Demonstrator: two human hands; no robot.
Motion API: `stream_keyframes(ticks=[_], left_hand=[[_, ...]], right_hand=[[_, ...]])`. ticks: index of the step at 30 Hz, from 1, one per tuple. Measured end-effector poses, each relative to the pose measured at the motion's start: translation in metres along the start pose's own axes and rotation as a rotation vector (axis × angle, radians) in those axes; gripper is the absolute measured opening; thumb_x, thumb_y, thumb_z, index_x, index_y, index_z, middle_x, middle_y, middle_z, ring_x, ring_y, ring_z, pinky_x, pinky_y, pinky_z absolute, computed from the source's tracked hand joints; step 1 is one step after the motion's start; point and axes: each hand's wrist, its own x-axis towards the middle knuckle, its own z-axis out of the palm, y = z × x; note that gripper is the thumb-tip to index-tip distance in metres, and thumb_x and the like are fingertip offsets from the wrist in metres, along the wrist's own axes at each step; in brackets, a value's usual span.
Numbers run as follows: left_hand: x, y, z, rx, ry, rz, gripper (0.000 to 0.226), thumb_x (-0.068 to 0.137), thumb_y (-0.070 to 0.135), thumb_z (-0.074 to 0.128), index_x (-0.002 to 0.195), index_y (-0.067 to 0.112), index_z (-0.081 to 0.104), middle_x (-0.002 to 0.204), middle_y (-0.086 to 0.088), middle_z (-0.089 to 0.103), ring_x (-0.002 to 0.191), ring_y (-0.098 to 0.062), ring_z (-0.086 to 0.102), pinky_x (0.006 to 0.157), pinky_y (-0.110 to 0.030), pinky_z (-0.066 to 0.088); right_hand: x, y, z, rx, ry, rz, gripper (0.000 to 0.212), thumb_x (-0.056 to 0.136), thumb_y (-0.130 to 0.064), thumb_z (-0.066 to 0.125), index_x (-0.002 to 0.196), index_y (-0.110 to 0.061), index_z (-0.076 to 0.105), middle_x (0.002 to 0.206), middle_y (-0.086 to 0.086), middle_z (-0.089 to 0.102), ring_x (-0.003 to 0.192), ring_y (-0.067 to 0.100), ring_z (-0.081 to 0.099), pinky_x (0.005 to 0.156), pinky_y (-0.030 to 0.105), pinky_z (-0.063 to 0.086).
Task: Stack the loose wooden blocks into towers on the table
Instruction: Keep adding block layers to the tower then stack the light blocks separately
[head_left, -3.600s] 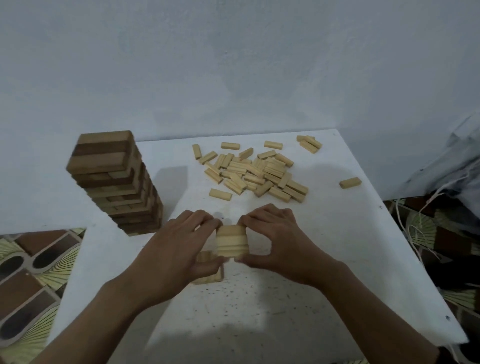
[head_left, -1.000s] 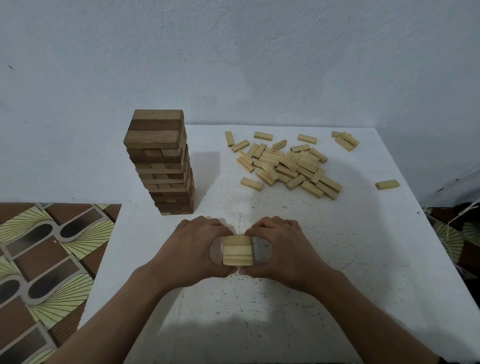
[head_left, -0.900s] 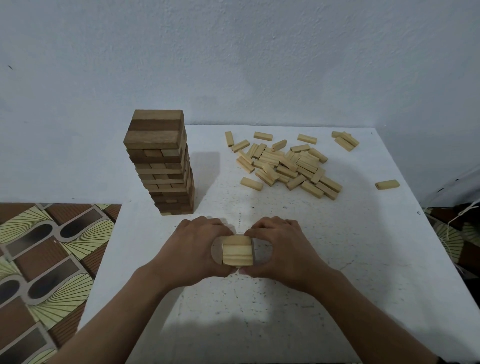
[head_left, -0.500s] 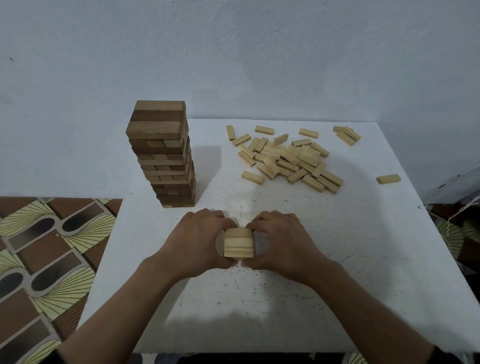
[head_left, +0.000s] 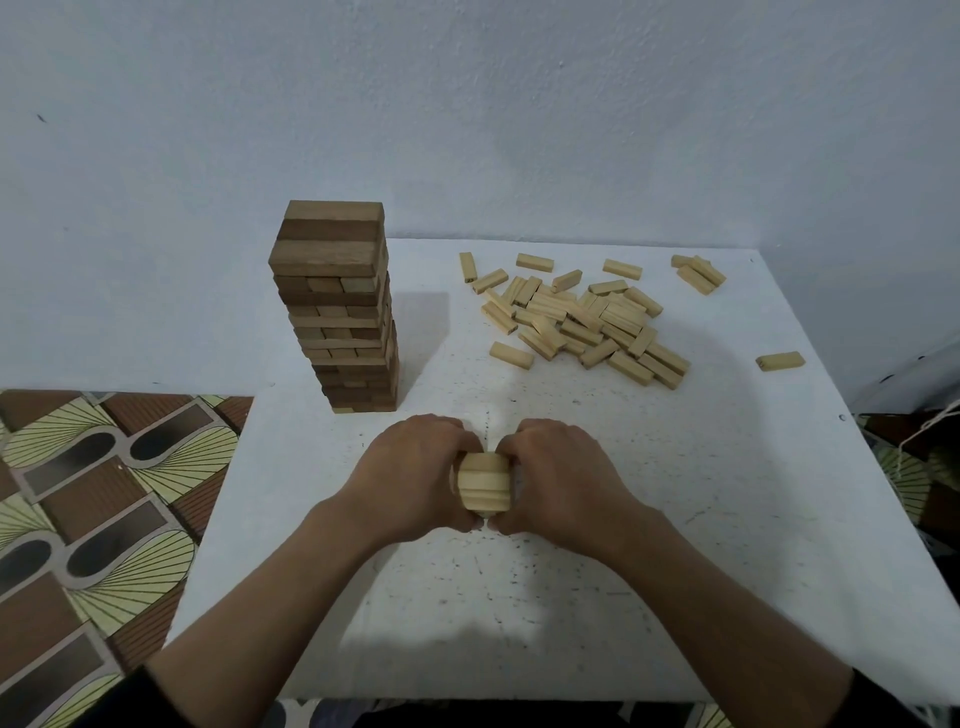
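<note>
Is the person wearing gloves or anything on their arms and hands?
No gloves. The left hand and right hand are bare, with no ring or watch showing. Both arms are uncovered up to a dark left sleeve and right sleeve, which show only at the picture's bottom corners.

White table (head_left: 727, 519), speckled with dark flecks, and plenty on it. Far left, a tall tower (head_left: 337, 312) of darker wood stands upright near the edge. To its right a loose heap (head_left: 587, 322) of pale blocks sprawls flat, with a stray block (head_left: 511, 355) lying just off its near side. A little cluster (head_left: 698, 273) sits at the far right corner, and a lone block (head_left: 780, 361) lies by the right edge. Near middle: a small stack (head_left: 484, 482) of pale blocks.
</note>
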Motion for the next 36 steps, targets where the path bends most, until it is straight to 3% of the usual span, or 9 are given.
stream_keyframes(ticks=[7,22,31,36], left_hand=[[0.001,0.001,-0.001,-0.059,-0.008,-0.003,0.05,0.057,0.045,0.092,0.1,0.03,0.074,0.096,0.011,0.068,0.084,-0.011,0.06,0.075,-0.036,0.053],[0.004,-0.007,0.002,-0.177,-0.021,0.081,0.05,0.056,0.04,0.095,0.1,0.023,0.076,0.093,0.01,0.067,0.081,-0.009,0.058,0.069,-0.026,0.049],[-0.004,-0.007,0.009,-0.181,0.028,0.089,0.053,0.062,0.035,0.092,0.109,0.021,0.072,0.097,0.005,0.064,0.087,-0.011,0.054,0.074,-0.031,0.047],[-0.006,-0.01,0.012,-0.2,0.047,0.097,0.058,0.061,0.037,0.093,0.113,0.022,0.07,0.101,0.005,0.063,0.089,-0.01,0.054,0.076,-0.032,0.049]], right_hand=[[0.001,-0.002,0.001,-0.012,-0.018,0.001,0.047,0.066,-0.049,0.083,0.1,-0.021,0.068,0.092,-0.003,0.06,0.076,0.014,0.053,0.068,0.03,0.042],[0.002,-0.002,0.0,-0.014,-0.002,-0.022,0.041,0.065,-0.047,0.083,0.092,-0.019,0.07,0.082,-0.004,0.057,0.067,0.012,0.047,0.065,0.029,0.032],[-0.002,-0.001,0.003,0.04,-0.004,0.024,0.045,0.063,-0.047,0.083,0.096,-0.021,0.067,0.089,-0.003,0.057,0.074,0.014,0.054,0.068,0.035,0.051],[-0.004,0.0,0.008,0.073,0.008,0.03,0.046,0.062,-0.046,0.084,0.096,-0.021,0.065,0.089,-0.005,0.054,0.074,0.012,0.052,0.065,0.032,0.051]])
